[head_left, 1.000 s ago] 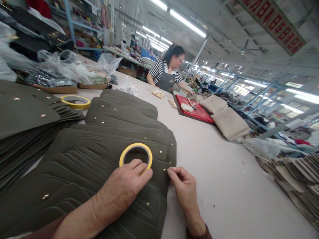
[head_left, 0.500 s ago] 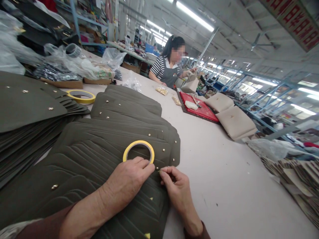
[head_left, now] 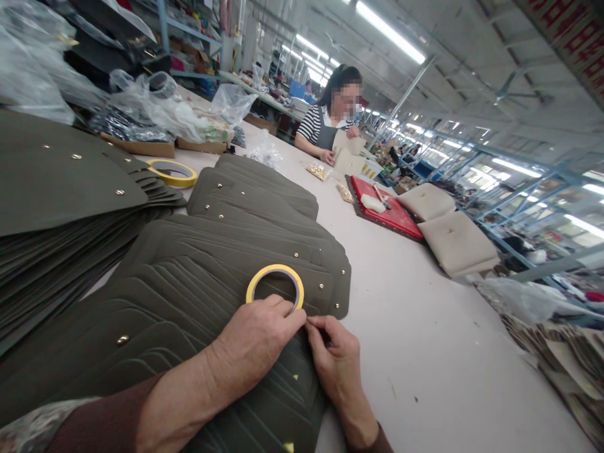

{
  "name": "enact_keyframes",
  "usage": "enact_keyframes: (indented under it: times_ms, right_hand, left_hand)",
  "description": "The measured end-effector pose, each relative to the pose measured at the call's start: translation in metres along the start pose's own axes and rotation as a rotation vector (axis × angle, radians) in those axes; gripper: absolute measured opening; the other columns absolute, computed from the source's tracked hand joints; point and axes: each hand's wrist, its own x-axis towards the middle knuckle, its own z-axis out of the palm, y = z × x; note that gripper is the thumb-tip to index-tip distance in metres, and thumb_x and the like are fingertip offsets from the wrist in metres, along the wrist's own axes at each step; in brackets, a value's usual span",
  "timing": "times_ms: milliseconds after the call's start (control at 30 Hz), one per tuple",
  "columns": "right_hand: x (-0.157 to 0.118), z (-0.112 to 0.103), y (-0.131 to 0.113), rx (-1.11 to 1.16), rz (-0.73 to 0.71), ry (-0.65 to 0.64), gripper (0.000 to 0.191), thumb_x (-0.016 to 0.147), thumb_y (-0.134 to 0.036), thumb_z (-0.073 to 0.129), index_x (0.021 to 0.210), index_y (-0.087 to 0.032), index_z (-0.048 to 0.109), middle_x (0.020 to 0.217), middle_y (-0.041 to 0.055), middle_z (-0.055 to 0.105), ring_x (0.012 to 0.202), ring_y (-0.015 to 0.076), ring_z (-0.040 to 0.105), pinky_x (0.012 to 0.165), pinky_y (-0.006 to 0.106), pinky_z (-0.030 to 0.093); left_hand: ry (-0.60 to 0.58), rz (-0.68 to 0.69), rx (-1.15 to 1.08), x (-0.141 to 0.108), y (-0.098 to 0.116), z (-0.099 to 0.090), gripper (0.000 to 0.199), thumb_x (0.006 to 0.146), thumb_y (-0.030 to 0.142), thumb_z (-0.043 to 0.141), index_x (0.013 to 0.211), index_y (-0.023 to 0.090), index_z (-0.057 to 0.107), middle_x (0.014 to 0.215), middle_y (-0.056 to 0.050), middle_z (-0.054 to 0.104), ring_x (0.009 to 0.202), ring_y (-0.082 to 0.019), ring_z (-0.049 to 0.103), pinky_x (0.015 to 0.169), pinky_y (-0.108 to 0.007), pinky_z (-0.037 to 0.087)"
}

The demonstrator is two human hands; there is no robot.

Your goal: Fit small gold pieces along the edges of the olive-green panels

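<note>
My left hand (head_left: 264, 330) is closed around the lower edge of a yellow tape roll (head_left: 275, 269), which stands tilted over a spread stack of dark olive, leather-like panels (head_left: 165, 270). Thumb and fingertips of my right hand (head_left: 336, 355) are pinched together just beside the left fingertips, at the right edge of the stack. What lies in that pinch is hidden or too small to make out. Small gold-coloured metal studs (head_left: 321, 286) dot the panels. Small yellow tape scraps (head_left: 289, 447) show lower down on the stack.
Another yellow tape roll (head_left: 170, 172) lies behind, beside a second panel stack (head_left: 56, 182). Bags of gold pieces (head_left: 318, 170), a red board (head_left: 387, 211) and beige pieces (head_left: 457, 242) sit farther off. A co-worker (head_left: 325, 126) handles beige material across the table.
My hands have come closer together, the right fingertips now meeting the left ones. The view has shifted slightly. The co-worker's hands and the beige piece are lower.
</note>
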Motion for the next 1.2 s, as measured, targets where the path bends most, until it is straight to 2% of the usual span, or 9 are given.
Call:
enact_keyframes:
  times_ms: [200, 367, 567, 633, 700, 800, 900, 1033, 1200]
  right_hand:
    - [0.001, -0.006, 0.003, 0.108, 0.116, -0.068, 0.017, 0.089, -0.031, 0.060, 0.081, -0.021, 0.070, 0.069, 0.0011, 0.069, 0.063, 0.0167, 0.061, 0.062, 0.028, 0.048]
    - [0.001, -0.004, 0.003, 0.034, 0.022, -0.050, 0.016, 0.090, -0.028, 0.059, 0.084, -0.020, 0.071, 0.077, 0.0037, 0.071, 0.071, 0.0180, 0.065, 0.068, 0.029, 0.049]
    - [0.003, 0.004, -0.004, -0.093, -0.023, -0.009, 0.016, 0.090, -0.024, 0.055, 0.084, -0.020, 0.070, 0.080, 0.0051, 0.073, 0.073, 0.0189, 0.067, 0.070, 0.030, 0.050]
    - [0.005, 0.005, -0.005, -0.068, 0.020, 0.016, 0.013, 0.089, -0.025, 0.057, 0.096, -0.020, 0.067, 0.077, 0.0035, 0.073, 0.067, 0.0179, 0.068, 0.067, 0.029, 0.052]
    - [0.005, 0.003, -0.005, 0.010, 0.116, 0.055, 0.022, 0.086, -0.028, 0.062, 0.106, -0.020, 0.059, 0.070, 0.0000, 0.071, 0.059, 0.0165, 0.066, 0.061, 0.026, 0.052]
    - [0.001, -0.002, 0.000, 0.129, 0.203, 0.026, 0.014, 0.086, -0.032, 0.064, 0.091, -0.021, 0.058, 0.065, -0.0018, 0.067, 0.057, 0.0153, 0.065, 0.056, 0.024, 0.051]
    - [-0.004, -0.005, 0.007, 0.094, 0.097, -0.024, 0.013, 0.088, -0.030, 0.062, 0.079, -0.021, 0.065, 0.072, 0.0010, 0.070, 0.065, 0.0156, 0.066, 0.062, 0.025, 0.051]
    - [-0.004, 0.001, 0.009, -0.035, -0.098, 0.045, 0.012, 0.089, -0.022, 0.061, 0.088, -0.020, 0.072, 0.081, 0.0026, 0.074, 0.073, 0.0161, 0.068, 0.071, 0.026, 0.051]
    - [0.002, 0.008, 0.003, -0.137, -0.158, 0.060, 0.014, 0.091, -0.020, 0.058, 0.090, -0.018, 0.072, 0.080, 0.0041, 0.072, 0.071, 0.0159, 0.066, 0.068, 0.026, 0.048]
  left_hand:
    - [0.009, -0.010, 0.002, 0.002, 0.000, 0.000, 0.010, 0.095, 0.014, 0.052, 0.090, 0.020, 0.058, 0.090, -0.001, 0.065, 0.086, -0.022, 0.062, 0.072, -0.034, 0.053]
    - [0.002, -0.010, 0.005, 0.001, 0.000, -0.002, 0.009, 0.095, 0.016, 0.053, 0.090, 0.019, 0.059, 0.090, -0.002, 0.066, 0.086, -0.022, 0.062, 0.073, -0.034, 0.054]
    - [-0.016, -0.016, 0.015, 0.001, 0.001, -0.004, 0.010, 0.095, 0.016, 0.052, 0.090, 0.019, 0.059, 0.091, -0.003, 0.066, 0.087, -0.023, 0.062, 0.073, -0.036, 0.055]
    - [-0.016, -0.021, 0.023, 0.001, 0.002, -0.004, 0.010, 0.096, 0.016, 0.051, 0.091, 0.019, 0.059, 0.092, -0.003, 0.066, 0.088, -0.023, 0.062, 0.074, -0.036, 0.054]
    - [-0.008, -0.023, 0.025, 0.001, 0.001, -0.004, 0.010, 0.096, 0.016, 0.051, 0.090, 0.020, 0.059, 0.092, -0.003, 0.065, 0.089, -0.023, 0.062, 0.074, -0.035, 0.053]
    - [0.021, -0.018, 0.009, 0.001, 0.000, -0.004, 0.011, 0.095, 0.015, 0.052, 0.089, 0.021, 0.058, 0.090, -0.002, 0.065, 0.089, -0.022, 0.062, 0.072, -0.033, 0.052]
    - [0.035, -0.013, 0.025, 0.000, 0.000, -0.005, 0.010, 0.094, 0.014, 0.053, 0.089, 0.021, 0.059, 0.090, -0.002, 0.065, 0.088, -0.023, 0.062, 0.070, -0.033, 0.053]
    - [0.007, -0.019, 0.079, 0.000, 0.001, -0.007, 0.011, 0.094, 0.014, 0.052, 0.092, 0.020, 0.060, 0.092, -0.004, 0.065, 0.088, -0.026, 0.061, 0.069, -0.037, 0.055]
    - [-0.044, -0.002, 0.142, 0.002, 0.000, -0.009, 0.015, 0.092, 0.008, 0.049, 0.091, 0.019, 0.060, 0.088, -0.005, 0.064, 0.081, -0.026, 0.062, 0.067, -0.039, 0.056]
